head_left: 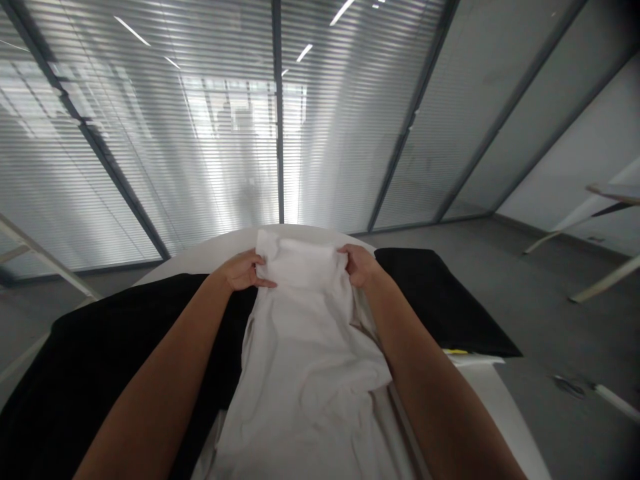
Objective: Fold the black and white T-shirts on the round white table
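A white garment (315, 347) stretches from the near edge of the view toward the far side of the table, creased along its length. Its kind is unclear, as much of it is bunched and cut off at the bottom. Its far end is folded over into a band. My left hand (243, 271) is closed on the left corner of that band, thumb and fingers pinching the fabric. At the right corner, my right hand (359, 265) grips the cloth the same way. Black fabric (165, 313) lies beneath and beside my left forearm.
Under the cloth is a round white table (200, 257). Another flat black piece of fabric (440, 300) hangs over its right edge, near a small yellow item (456, 351). Beyond stands a glass partition with blinds (225, 167). Pale furniture legs (605, 280) stand on the right.
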`<state>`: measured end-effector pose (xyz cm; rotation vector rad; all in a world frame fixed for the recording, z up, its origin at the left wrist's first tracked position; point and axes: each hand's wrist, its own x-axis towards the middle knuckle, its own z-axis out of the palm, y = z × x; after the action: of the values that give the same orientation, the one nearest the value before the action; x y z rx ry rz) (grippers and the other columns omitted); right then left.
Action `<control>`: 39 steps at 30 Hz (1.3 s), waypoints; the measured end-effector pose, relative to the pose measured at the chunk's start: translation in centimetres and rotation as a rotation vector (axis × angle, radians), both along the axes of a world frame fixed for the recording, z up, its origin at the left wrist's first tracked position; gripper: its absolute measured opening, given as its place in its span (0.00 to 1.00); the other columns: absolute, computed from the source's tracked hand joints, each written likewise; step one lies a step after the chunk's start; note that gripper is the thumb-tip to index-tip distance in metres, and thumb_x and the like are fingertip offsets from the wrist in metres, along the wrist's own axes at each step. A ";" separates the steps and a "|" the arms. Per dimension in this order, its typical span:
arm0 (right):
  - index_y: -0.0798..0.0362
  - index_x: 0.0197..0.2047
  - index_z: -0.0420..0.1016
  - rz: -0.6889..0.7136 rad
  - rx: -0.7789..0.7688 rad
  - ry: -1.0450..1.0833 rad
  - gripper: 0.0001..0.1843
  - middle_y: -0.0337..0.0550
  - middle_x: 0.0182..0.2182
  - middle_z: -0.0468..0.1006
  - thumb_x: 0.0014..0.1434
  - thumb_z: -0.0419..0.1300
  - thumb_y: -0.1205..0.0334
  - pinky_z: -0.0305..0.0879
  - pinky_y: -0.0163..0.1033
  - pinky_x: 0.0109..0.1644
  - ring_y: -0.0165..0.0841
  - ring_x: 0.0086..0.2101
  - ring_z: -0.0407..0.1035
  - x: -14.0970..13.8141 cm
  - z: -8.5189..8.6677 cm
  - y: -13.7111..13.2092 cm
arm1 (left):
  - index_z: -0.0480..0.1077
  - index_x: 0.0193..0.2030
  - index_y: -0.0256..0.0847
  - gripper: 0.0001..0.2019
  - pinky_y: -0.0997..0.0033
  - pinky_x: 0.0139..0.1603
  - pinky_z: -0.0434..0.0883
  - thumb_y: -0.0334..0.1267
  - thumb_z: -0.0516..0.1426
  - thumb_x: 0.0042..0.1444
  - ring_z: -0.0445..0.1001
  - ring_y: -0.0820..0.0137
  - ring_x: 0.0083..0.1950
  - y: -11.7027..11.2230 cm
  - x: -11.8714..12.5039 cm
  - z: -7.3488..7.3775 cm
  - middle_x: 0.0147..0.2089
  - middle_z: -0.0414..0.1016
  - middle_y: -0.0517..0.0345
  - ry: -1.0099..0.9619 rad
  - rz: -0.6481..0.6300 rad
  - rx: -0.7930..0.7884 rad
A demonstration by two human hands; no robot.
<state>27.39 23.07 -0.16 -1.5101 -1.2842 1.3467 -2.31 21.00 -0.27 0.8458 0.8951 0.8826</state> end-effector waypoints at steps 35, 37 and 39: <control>0.55 0.35 0.78 0.062 0.386 -0.012 0.18 0.38 0.27 0.76 0.38 0.56 0.65 0.61 0.36 0.39 0.32 0.32 0.67 0.8 0.8 -0.3 | 0.69 0.28 0.38 0.09 0.71 0.31 0.72 0.31 0.65 0.41 0.72 0.73 0.27 1.0 0.6 -1.5 0.26 0.73 0.63 -0.103 0.331 0.538; 0.54 0.33 0.76 0.052 0.389 -0.007 0.15 0.37 0.26 0.74 0.39 0.57 0.63 0.59 0.35 0.35 0.30 0.29 0.65 1.0 1.1 -0.4 | 0.68 0.27 0.38 0.09 0.72 0.31 0.71 0.31 0.65 0.40 0.71 0.73 0.27 0.9 0.6 -1.4 0.26 0.73 0.63 -0.127 0.322 0.547; 0.52 0.31 0.72 0.051 0.406 0.064 0.12 0.36 0.26 0.73 0.39 0.58 0.61 0.59 0.34 0.34 0.29 0.28 0.64 1.6 1.5 -0.7 | 0.68 0.26 0.38 0.10 0.71 0.31 0.71 0.31 0.66 0.39 0.71 0.71 0.29 0.7 0.3 -1.3 0.27 0.73 0.62 -0.165 0.286 0.546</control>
<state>28.98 22.33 1.35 -1.1529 -1.4586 1.0736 -2.06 21.70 -1.52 1.1050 0.6432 1.4647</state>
